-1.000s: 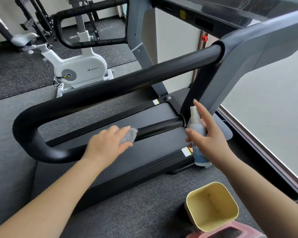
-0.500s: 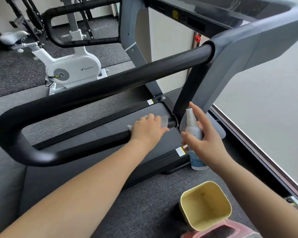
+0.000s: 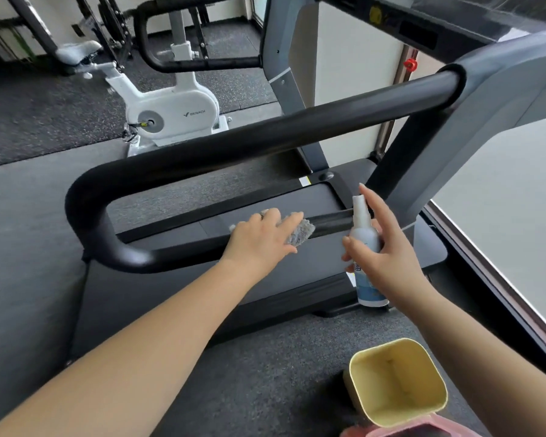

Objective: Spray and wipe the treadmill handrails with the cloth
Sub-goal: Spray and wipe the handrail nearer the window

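Observation:
The treadmill's black looped handrail [image 3: 265,143] runs from its grey upright back toward me and curves into a lower bar [image 3: 177,255]. My left hand [image 3: 262,238] presses a grey cloth [image 3: 301,231] onto that lower bar, fingers wrapped over the cloth. Just right of it, my right hand [image 3: 388,257] holds a white spray bottle [image 3: 364,244] upright, with the index finger raised beside the nozzle. The bottle's blue-labelled base shows below my palm.
A yellow bin [image 3: 394,383] stands on the dark floor mat near my right forearm, with a pink object [image 3: 423,432] below it. A white exercise bike [image 3: 171,115] stands behind the treadmill. The treadmill's grey upright [image 3: 501,99] and a window sill [image 3: 501,288] lie to the right.
My left hand slid the cloth right along the lower bar to its end, then back left a little. The right hand kept the bottle in about the same place.

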A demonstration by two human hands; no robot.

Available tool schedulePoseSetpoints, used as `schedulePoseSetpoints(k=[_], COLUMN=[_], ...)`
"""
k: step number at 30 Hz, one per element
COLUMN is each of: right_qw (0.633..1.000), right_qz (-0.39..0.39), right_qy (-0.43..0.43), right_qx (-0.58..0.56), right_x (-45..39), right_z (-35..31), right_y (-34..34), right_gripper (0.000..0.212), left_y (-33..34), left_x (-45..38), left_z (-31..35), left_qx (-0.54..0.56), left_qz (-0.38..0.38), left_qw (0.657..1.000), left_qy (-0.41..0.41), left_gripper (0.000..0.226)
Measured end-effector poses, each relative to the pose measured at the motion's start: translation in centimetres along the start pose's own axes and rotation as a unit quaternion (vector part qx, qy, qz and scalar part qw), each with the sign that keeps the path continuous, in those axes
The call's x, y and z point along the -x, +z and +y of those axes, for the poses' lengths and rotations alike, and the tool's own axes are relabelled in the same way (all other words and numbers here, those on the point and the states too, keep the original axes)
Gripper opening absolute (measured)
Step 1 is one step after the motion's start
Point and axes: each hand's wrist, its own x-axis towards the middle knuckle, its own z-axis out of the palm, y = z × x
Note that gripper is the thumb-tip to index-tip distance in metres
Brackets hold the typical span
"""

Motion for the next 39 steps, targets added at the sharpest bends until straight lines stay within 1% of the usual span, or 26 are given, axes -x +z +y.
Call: schedulePoseSetpoints(k=[5, 8, 10, 13, 17, 19, 23, 28, 33, 36, 39], right_qw=[1.0, 1.0, 1.0, 1.0, 1.0, 1.0, 0.999, 0.998, 0.996, 0.995, 0.993], right_qz=[-0.018, -0.014, -0.004, 0.005, 0.015, 0.024, 0.037, 0.055, 0.083, 0.095, 0.114], right_qy=[-0.012, -0.015, -0.015, -0.01, -0.011, -0.008, 0.0, 0.006, 0.011, 0.012, 0.018], right_qx=[-0.011, -0.01, -0.007, -0.011, -0.003, 0.0, 0.003, 0.008, 0.007, 0.011, 0.01], right_x=[0.5, 0.8, 1.1, 1.6, 2.6, 3.0, 3.9, 4.8, 5.7, 6.4, 7.5], right_z=[-0.7, -0.9, -1.0, -1.2, -1.5, -1.5, -1.7, -2.0, -2.8, -3.2, -3.8], right_y=[2.1, 3.1, 3.7, 4.2, 4.5, 4.5, 4.4, 4.7, 5.8, 6.7, 7.5], right_gripper=[0.074, 0.074, 0.074, 0.075, 0.075, 0.076, 0.075, 0.074, 0.074, 0.075, 0.074], left_y=[-1.1, -1.5, -1.8, -2.1, -2.0, -1.5, -0.5, -1.3, -2.2, -3.2, -3.3], left_x=[5.6, 8.0, 9.4, 10.8, 10.8, 10.4, 9.3, 7.0, 4.5, 3.8, 4.9], left_z=[-5.6, -8.2, -9.5, -10.1, -9.9, -9.8, -9.0, -6.0, -3.2, -3.4, -4.2], left_qx=[-0.033, -0.076, -0.129, -0.204, -0.224, -0.201, -0.141, -0.067, -0.014, 0.08, 0.173], left_qz=[-0.015, -0.028, -0.028, -0.039, -0.048, -0.054, -0.002, -0.011, -0.031, -0.061, -0.044], left_qw=[0.999, 0.996, 0.99, 0.976, 0.972, 0.976, 0.989, 0.997, 0.999, 0.995, 0.984], left_qy=[-0.031, -0.044, -0.058, -0.062, -0.059, -0.065, -0.045, -0.04, -0.009, 0.006, 0.027], left_gripper=[0.07, 0.074, 0.078, 0.076, 0.075, 0.079, 0.078, 0.069, 0.064, 0.053, 0.053])
